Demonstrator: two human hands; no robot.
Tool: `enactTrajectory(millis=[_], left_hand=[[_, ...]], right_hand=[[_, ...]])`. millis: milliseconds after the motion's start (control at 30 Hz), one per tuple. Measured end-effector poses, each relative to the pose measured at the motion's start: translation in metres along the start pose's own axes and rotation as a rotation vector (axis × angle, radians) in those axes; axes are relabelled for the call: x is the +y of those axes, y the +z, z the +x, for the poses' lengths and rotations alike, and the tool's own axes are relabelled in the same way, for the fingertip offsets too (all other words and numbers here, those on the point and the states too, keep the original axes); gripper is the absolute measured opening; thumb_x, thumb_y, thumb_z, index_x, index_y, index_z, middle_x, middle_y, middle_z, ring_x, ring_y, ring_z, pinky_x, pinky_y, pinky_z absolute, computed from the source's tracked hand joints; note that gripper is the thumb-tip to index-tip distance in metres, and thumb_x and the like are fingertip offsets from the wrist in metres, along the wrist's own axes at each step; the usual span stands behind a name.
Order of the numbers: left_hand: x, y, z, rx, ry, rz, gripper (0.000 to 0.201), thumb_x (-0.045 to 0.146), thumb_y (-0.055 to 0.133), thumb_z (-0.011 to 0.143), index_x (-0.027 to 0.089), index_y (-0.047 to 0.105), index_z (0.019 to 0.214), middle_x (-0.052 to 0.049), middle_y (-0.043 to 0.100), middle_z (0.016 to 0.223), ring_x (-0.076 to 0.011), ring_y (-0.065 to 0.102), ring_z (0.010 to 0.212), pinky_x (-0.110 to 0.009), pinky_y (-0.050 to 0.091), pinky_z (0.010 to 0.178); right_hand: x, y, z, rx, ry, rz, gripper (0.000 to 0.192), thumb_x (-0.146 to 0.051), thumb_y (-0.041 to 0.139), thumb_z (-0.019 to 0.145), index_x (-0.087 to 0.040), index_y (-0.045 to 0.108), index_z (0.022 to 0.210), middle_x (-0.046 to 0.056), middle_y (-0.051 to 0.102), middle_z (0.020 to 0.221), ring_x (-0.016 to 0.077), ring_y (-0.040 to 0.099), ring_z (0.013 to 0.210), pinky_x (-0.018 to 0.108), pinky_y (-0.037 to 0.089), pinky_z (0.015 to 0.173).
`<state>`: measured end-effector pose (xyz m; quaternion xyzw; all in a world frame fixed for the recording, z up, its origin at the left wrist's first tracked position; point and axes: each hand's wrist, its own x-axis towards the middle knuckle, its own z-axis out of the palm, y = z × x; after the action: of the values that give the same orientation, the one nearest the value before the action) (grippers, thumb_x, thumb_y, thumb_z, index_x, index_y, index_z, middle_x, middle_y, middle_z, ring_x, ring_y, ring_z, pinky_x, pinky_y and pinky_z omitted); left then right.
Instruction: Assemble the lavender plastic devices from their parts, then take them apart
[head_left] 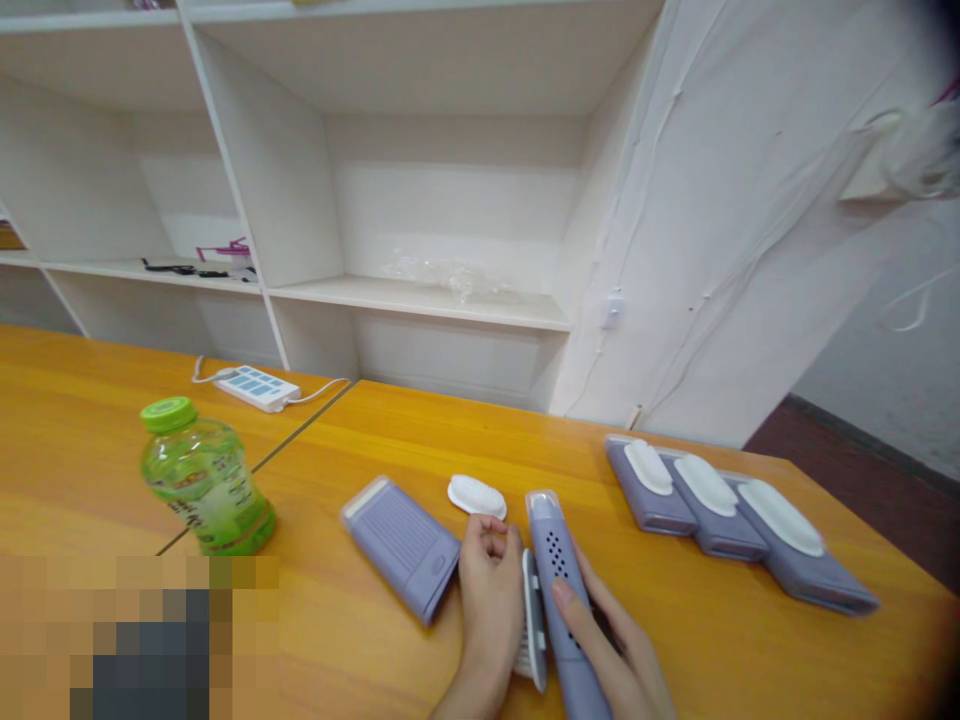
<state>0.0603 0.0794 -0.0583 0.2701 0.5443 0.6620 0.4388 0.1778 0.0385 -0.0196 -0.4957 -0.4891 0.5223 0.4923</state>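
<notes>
My right hand [619, 635] is wrapped around a long purple case [556, 570] with rows of small holes and a clear end, thumb on its face and fingers along its right side. Just left of it, a grey brush head with white bristles [534, 620] stands on edge between my hands. My left hand [491, 590] is beside the brush head, fingers curled in; whatever they hold is hidden. Beyond its fingertips lies a white oval pad [477, 496]. A flat ribbed purple case [403, 548] rests left of my left hand.
At the right, several purple cases [720, 535] lie in a row with white oval pads [705, 484] on top. A green-capped bottle [210, 480] stands at the left, and a white power strip [257, 387] lies behind it. White shelves [420, 305] back the wooden table [420, 425].
</notes>
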Motion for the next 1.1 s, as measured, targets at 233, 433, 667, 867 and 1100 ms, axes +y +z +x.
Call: enactTrajectory(millis=[233,433,667,867,1100], left_hand=[[-0.004,-0.002,0.005,0.039,-0.105,-0.104,0.02,0.028,0.069,0.079,0.021,0.053,0.089,0.004,0.062,0.064,-0.0133,0.061,0.056,-0.023,0.047,0.059],[0.007,-0.001,0.005,0.103,-0.271,-0.308,0.033,0.018,0.077,0.07,0.02,0.056,0.095,0.0,0.069,0.074,-0.0157,0.067,0.066,-0.025,0.051,0.067],[0.028,0.006,-0.001,0.131,-0.403,-0.504,0.01,0.022,0.061,0.084,0.018,0.056,0.092,-0.006,0.068,0.081,-0.02,0.07,0.078,-0.031,0.054,0.073],[0.054,0.003,-0.005,0.184,-0.513,-0.689,0.016,0.024,0.056,0.085,0.018,0.059,0.099,-0.014,0.067,0.113,-0.0236,0.065,0.11,-0.034,0.054,0.086],[0.05,-0.011,-0.005,0.017,-0.274,-0.556,0.021,0.016,0.07,0.074,0.02,0.056,0.09,-0.007,0.07,0.093,-0.0188,0.071,0.091,-0.025,0.054,0.078]], right_hand=[[-0.002,0.006,-0.002,0.031,0.025,0.099,0.065,-0.047,0.087,0.059,-0.03,0.072,0.12,0.002,0.068,0.129,0.0365,0.039,0.141,0.041,0.036,0.114],[0.0,0.009,-0.004,0.042,0.003,0.107,0.061,-0.042,0.087,0.06,-0.029,0.073,0.118,0.005,0.07,0.127,0.0376,0.043,0.138,0.043,0.036,0.114],[0.015,0.003,0.005,0.073,0.111,0.179,0.057,-0.045,0.087,0.061,-0.029,0.074,0.114,0.0,0.065,0.134,0.0322,0.033,0.145,0.037,0.032,0.117],[0.025,-0.014,0.021,0.137,0.409,0.397,0.051,-0.049,0.087,0.062,-0.021,0.077,0.103,0.005,0.076,0.113,0.0298,0.061,0.121,0.036,0.048,0.105],[0.015,-0.004,0.011,-0.053,0.59,0.69,0.053,-0.05,0.081,0.069,-0.013,0.073,0.107,0.01,0.079,0.092,0.0288,0.074,0.081,0.044,0.058,0.081]])
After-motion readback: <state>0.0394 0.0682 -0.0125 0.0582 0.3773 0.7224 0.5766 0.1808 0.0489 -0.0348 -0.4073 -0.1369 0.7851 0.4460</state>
